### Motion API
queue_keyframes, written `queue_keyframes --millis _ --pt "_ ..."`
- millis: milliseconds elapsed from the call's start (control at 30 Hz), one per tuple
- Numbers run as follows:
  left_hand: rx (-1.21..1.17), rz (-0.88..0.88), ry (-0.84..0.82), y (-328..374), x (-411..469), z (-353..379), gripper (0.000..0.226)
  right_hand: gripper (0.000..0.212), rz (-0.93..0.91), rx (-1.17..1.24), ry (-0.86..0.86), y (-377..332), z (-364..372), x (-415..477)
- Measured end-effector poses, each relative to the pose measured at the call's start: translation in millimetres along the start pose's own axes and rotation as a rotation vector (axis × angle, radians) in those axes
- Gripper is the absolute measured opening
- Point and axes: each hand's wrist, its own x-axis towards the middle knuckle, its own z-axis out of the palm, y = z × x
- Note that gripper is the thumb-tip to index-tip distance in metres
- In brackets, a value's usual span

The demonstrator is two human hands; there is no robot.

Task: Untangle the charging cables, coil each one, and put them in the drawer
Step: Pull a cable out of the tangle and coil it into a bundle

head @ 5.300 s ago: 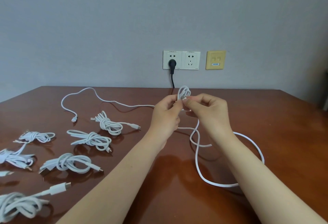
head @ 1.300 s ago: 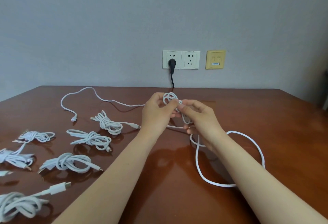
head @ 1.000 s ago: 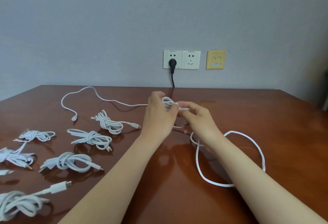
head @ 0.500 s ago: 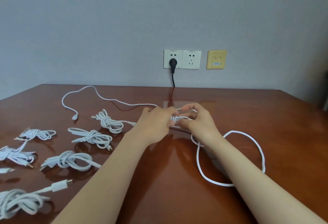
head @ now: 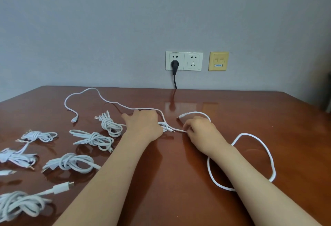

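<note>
— Is the cable (head: pixel 176 129) heavy?
— No, light and limp. The left hand (head: pixel 143 125) lies flat on its small coil (head: pixel 163 125) on the worktop (head: pixel 179 181); the right hand (head: pixel 200 131) pinches the strand just beside. I would hold close to the coil, or it springs open.

No legible text — print too small.
</note>
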Motion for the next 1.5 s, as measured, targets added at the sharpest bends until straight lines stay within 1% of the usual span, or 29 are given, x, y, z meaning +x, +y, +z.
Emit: queue_keyframes --millis 100,167,233,300,367,400,467,533,567,600,667,767,833,900,967,1000,1033,1100,1167,1233,1333,1367,1500 --pt "-0.032 -0.036 0.014 0 0 1 0.022 0.038 0.067 -0.113 -0.002 1 -8 -4" --pt "-0.096 -0.024 0.052 1 -1 2 0.024 0.041 0.167 -0.182 -0.001 4 -14 -5" --pt "-0.145 -0.005 0.089 2 0 3 0.028 0.046 0.307 -0.252 -0.001 9 -18 -4" --pt "-0.173 0.031 0.114 6 0 5 0.03 0.046 0.438 -0.318 -0.011 15 -21 -3" --pt "-0.173 0.089 0.134 10 -1 10 0.029 0.042 0.494 -0.351 -0.013 18 -23 -4" --pt "-0.163 0.112 0.141 12 -1 12 0.029 0.039 0.468 -0.345 -0.003 19 -23 -4" --pt "-0.128 0.14 0.135 15 -2 15 0.029 0.033 0.328 -0.289 0.025 16 -17 -3" --pt "-0.104 0.15 0.109 16 -2 17 0.029 0.032 0.182 -0.226 0.027 9 -10 -3" --pt "-0.102 0.157 0.092 16 -2 18 0.028 0.032 0.138 -0.215 0.024 6 -7 -3" --pt "-0.108 0.165 0.071 15 -2 18 0.027 0.032 0.114 -0.207 0.027 4 -5 -1" --pt "-0.134 0.181 0.02 12 -2 18 0.023 0.033 0.131 -0.17 0.026 5 -6 0" --pt "-0.194 0.175 -0.032 10 -4 12 0.021 0.031 0.285 -0.193 0.0 10 -12 0" --pt "-0.206 0.162 -0.041 12 -5 8 0.029 0.038 0.445 -0.251 -0.015 15 -18 -2" --pt "-0.17 0.156 -0.013 13 -4 6 0.036 0.041 0.578 -0.302 -0.028 21 -23 -3" --pt "-0.161 0.142 0.021 14 -4 7 0.039 0.044 0.619 -0.329 -0.018 23 -26 -4" --pt "-0.163 0.133 0.029 14 -5 7 0.038 0.046 0.598 -0.332 0.001 23 -25 -4" --pt "-0.166 0.123 0.027 14 -5 8 0.038 0.047 0.537 -0.327 0.026 22 -22 -3" --pt "-0.177 0.116 0.006 13 -5 11 0.035 0.047 0.32 -0.291 0.053 17 -12 -3" --pt "-0.182 0.122 -0.01 12 -4 14 0.033 0.051 0.088 -0.194 0.04 10 -1 -1" --pt "-0.168 0.126 0.02 12 -1 17 0.035 0.054 -0.046 -0.127 -0.022 5 6 1" --pt "-0.085 0.176 0.117 14 3 22 0.038 0.051 -0.059 -0.096 -0.072 7 10 4" --pt "-0.044 0.214 0.12 16 3 24 0.039 0.05 -0.049 -0.095 -0.068 8 10 5" --pt "0.118 0.371 0.035 26 2 32 0.045 0.04 -0.014 -0.068 -0.028 6 10 5"
